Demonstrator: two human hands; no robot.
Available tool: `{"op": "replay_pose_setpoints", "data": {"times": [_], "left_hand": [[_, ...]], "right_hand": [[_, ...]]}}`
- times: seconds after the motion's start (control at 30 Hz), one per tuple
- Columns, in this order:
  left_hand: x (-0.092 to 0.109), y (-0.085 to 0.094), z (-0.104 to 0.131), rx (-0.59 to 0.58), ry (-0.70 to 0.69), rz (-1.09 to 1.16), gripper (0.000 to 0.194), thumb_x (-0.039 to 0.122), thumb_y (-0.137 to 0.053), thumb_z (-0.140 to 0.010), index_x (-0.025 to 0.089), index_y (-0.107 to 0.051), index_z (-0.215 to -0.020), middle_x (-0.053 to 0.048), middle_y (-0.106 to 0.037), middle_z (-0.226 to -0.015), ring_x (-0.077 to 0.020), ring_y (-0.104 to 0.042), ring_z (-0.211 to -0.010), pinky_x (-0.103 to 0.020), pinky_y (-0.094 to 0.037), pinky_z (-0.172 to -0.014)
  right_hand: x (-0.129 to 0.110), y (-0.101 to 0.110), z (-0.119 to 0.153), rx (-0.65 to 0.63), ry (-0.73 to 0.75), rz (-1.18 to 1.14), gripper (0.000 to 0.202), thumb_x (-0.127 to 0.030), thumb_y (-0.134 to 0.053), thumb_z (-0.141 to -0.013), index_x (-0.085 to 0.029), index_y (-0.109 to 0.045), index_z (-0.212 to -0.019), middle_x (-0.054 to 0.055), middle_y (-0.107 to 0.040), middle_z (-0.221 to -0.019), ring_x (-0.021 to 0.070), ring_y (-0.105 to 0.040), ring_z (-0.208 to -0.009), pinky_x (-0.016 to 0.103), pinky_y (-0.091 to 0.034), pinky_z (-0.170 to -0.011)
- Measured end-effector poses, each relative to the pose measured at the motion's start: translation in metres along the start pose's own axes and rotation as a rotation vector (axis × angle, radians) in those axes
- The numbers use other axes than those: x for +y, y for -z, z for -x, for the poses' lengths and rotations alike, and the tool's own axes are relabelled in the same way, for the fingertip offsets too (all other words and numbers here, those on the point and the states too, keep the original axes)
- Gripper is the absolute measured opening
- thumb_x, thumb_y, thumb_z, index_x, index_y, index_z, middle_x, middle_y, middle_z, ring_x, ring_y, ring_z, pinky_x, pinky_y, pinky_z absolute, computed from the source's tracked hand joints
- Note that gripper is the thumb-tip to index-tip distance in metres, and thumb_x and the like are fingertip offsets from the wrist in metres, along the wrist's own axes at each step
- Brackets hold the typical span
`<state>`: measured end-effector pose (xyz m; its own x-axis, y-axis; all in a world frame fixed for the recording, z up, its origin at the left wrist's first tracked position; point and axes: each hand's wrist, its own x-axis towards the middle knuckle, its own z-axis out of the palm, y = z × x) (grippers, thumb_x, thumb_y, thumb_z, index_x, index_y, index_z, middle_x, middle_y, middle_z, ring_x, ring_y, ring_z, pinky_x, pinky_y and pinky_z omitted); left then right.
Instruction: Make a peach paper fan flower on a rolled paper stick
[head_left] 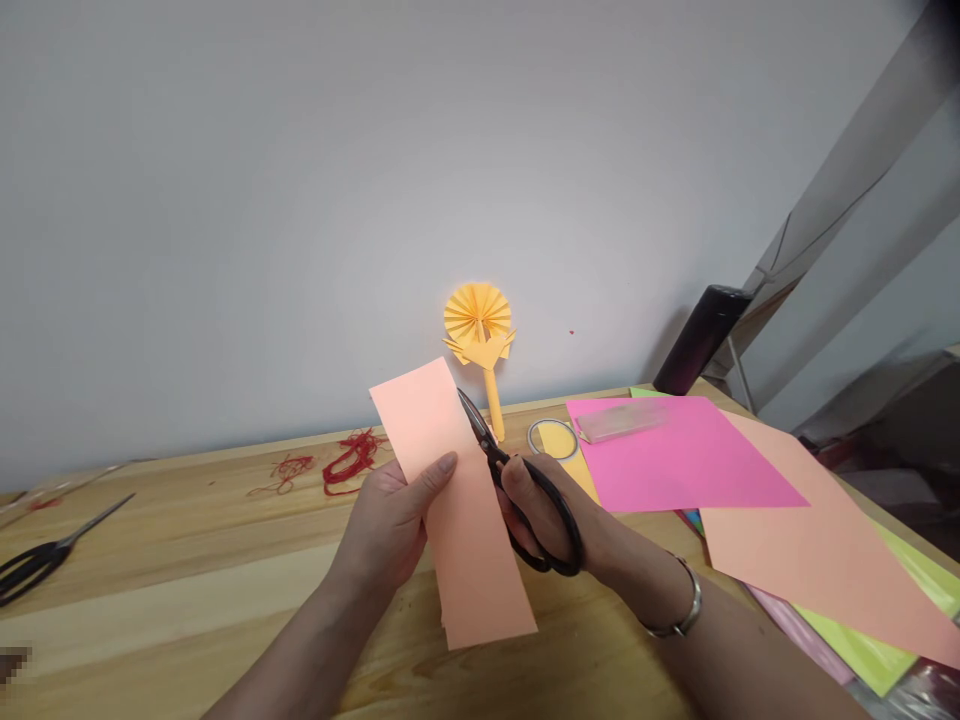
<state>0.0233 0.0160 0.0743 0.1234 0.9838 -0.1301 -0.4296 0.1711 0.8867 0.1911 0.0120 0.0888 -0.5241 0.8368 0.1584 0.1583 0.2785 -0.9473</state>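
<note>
My left hand (397, 515) grips a long strip of peach paper (472, 540) by its left edge, thumb on top and fingers behind. The strip is held tilted above the table. In my right hand (544, 505) is a pair of black-handled scissors (555, 540), its loops around my fingers. The blades point up and away, lying along the right edge of the strip near its upper part. Whether the paper sits between the blades cannot be made out clearly. A bracelet (691, 597) circles my right wrist.
A folded yellow paper fan flower (478, 312) leans on the wall behind. Red thread (352, 460) and a second pair of scissors (45, 560) lie left. To the right are a tape roll (553, 438), pink paper (675, 470), peach paper (810, 540) and a dark cylinder (703, 340).
</note>
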Motion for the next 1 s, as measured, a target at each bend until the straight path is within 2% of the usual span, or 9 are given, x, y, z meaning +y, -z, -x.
{"op": "replay_pose_setpoints", "data": {"times": [0.23,0.47,0.7,1.0], "left_hand": [[-0.001,0.002,-0.001,0.006,0.003,-0.009,0.022,0.028,-0.071,-0.069,0.014,-0.072,-0.087,-0.011,-0.074,-0.085,-0.0225,-0.068,-0.071,-0.029,-0.054,-0.063],[-0.001,0.002,-0.001,-0.009,0.008,-0.011,0.022,0.028,-0.07,-0.071,0.014,-0.072,-0.088,-0.01,-0.074,-0.085,-0.0215,-0.068,-0.072,-0.028,-0.054,-0.064],[0.001,-0.001,0.0,0.038,0.022,-0.03,0.025,0.029,-0.074,-0.066,0.013,-0.073,-0.085,-0.011,-0.074,-0.085,-0.0235,-0.068,-0.072,-0.03,-0.054,-0.063],[-0.003,0.0,0.001,-0.006,0.012,-0.044,0.026,0.03,-0.072,-0.068,0.015,-0.073,-0.089,-0.011,-0.074,-0.089,-0.0243,-0.068,-0.076,-0.031,-0.054,-0.065]], "right_hand": [[-0.011,0.006,0.004,-0.026,0.008,0.063,0.057,-0.063,-0.015,-0.089,-0.019,-0.034,-0.058,-0.003,-0.034,-0.046,0.0085,-0.03,-0.042,0.026,-0.023,-0.04],[-0.018,0.008,0.003,-0.049,0.04,0.131,0.059,-0.062,-0.011,-0.089,-0.019,-0.035,-0.056,-0.003,-0.031,-0.048,0.0094,-0.027,-0.045,0.027,-0.023,-0.042],[-0.019,0.01,0.002,-0.062,0.024,0.181,0.06,-0.064,-0.009,-0.088,-0.02,-0.034,-0.055,-0.002,-0.028,-0.047,0.0097,-0.022,-0.044,0.029,-0.019,-0.042],[-0.021,0.01,0.002,-0.056,0.015,0.135,0.062,-0.065,-0.01,-0.088,-0.018,-0.038,-0.056,-0.002,-0.034,-0.046,0.0092,-0.028,-0.043,0.027,-0.024,-0.041]]}}
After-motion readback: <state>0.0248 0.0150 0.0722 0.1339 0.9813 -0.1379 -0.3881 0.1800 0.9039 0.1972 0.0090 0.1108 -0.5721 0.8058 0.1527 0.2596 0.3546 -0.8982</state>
